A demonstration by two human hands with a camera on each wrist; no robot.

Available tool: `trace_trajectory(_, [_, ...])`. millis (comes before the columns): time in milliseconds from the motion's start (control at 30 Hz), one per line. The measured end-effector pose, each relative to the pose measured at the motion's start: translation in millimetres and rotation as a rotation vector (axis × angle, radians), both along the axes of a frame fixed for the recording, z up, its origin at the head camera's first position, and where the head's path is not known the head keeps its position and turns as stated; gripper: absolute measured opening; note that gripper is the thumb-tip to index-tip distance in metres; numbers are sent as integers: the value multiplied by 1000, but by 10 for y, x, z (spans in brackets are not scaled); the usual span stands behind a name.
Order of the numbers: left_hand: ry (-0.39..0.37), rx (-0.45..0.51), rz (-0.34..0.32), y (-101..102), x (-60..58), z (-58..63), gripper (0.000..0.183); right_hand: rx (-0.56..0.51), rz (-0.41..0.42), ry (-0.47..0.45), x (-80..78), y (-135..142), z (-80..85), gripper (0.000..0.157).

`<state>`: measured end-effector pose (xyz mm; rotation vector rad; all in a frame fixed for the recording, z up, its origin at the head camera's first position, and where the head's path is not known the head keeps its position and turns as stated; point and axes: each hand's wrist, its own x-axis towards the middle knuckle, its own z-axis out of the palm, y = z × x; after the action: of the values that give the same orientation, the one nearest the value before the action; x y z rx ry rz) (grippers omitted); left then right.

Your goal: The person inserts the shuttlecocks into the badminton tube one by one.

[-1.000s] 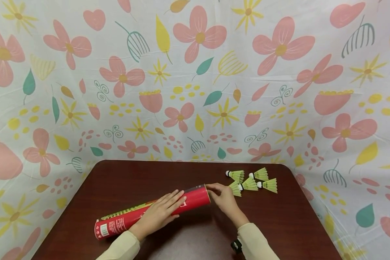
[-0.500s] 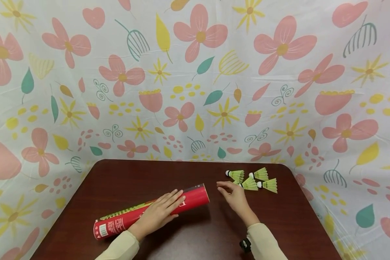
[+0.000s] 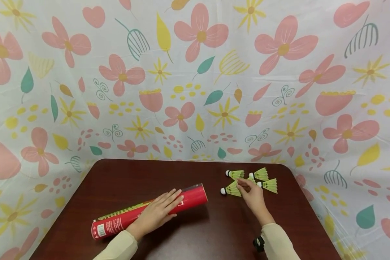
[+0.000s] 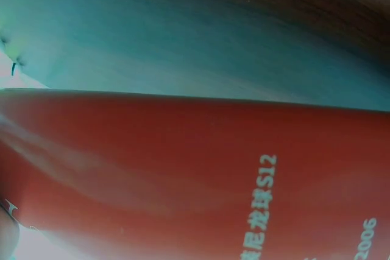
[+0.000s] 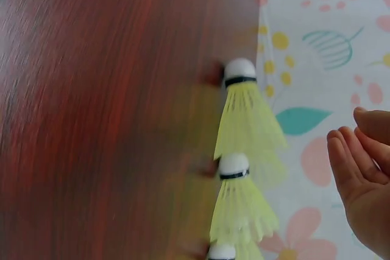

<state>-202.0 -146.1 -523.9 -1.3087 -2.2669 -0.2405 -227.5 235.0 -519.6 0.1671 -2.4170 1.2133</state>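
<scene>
Head view: the right hand (image 3: 255, 198) is poised over a loose group of shuttlecocks, its thumb and fingertips bent toward each other with nothing visible between them. Its fingertips overlap the skirts in this view; whether they touch any, I cannot tell. The left hand (image 3: 157, 215) lies across a long red cylindrical tube (image 3: 191, 198), fingers extended side by side over its upper surface.

Nearest the right fingertips are a yellow-green shuttlecock with a white cork (image 3: 232, 189), its cork toward the tube, and another yellow-green shuttlecock (image 3: 251, 178) mostly hidden behind the hand. Around them lie an upper-left shuttlecock (image 3: 235, 174), an upper-right shuttlecock (image 3: 260, 174) and a rightmost shuttlecock (image 3: 269, 185), all with corks roughly leftward. The right wrist view shows black bands below the white corks.

The tube lies diagonally, its barcode end at lower left and its other end near the shuttlecocks but apart from them. White printed characters, "S12" and "2006" among them, show on its red side in the left wrist view.

Both forearms wear cream sleeves (image 3: 277, 240), and a black device (image 3: 258, 244) sits at the right wrist. Beneath everything is a dark reddish-brown table (image 3: 149, 177), and behind it hangs a white cloth with pink, yellow and teal floral print (image 3: 182, 144).
</scene>
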Motion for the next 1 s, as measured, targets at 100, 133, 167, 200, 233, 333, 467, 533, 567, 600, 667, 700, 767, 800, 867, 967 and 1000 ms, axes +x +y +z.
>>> trace_trajectory(100, [4,-3,1,-5,-6,14,88,14,-37,-12,-1,72,-19,28])
trace_trajectory(133, [5,-3,1,-7,-7,17,87,19,-49,-25,0,90,-29,28])
trace_trajectory(167, [6,-4,0,-7,-8,20,86,22,-58,-38,3,103,-38,28])
trace_trajectory(200, [6,-3,-1,-8,-9,20,84,25,-67,-51,7,113,-50,27])
trace_trajectory(233, [4,-4,-1,-9,-8,21,83,25,-74,-70,10,120,-65,27])
trace_trajectory(333, [-1,-2,-1,-9,-1,20,81,23,-99,-127,16,121,-121,26])
trace_trajectory(467, [-8,-1,-1,-2,17,13,80,25,-117,-176,21,97,-201,24])
trace_trajectory(533, [-7,-3,-1,1,26,6,79,30,-119,-192,26,82,-230,22])
trace_trajectory(567, [-8,-3,0,2,28,3,80,34,-119,-193,26,74,-243,21])
trace_trajectory(600, [-13,-2,0,3,31,1,81,36,-121,-197,26,65,-252,20])
trace_trajectory(667, [-21,-3,3,1,37,-5,83,35,-128,-204,25,51,-270,18])
trace_trajectory(700, [-24,-3,5,0,39,-7,84,35,-131,-208,24,46,-276,18])
trace_trajectory(767, [-32,-2,9,-2,40,-10,87,32,-139,-212,18,34,-288,17])
trace_trajectory(800, [-37,-1,11,-4,40,-14,88,28,-143,-217,14,29,-292,16])
trace_trajectory(867, [-36,-4,14,-7,35,-19,88,24,-152,-230,6,18,-302,15])
trace_trajectory(967, [-33,-2,11,-9,24,-29,89,18,-166,-251,-1,-5,-308,12])
trace_trajectory(1000, [-32,-2,11,-10,20,-31,89,15,-170,-260,-3,-13,-312,12])
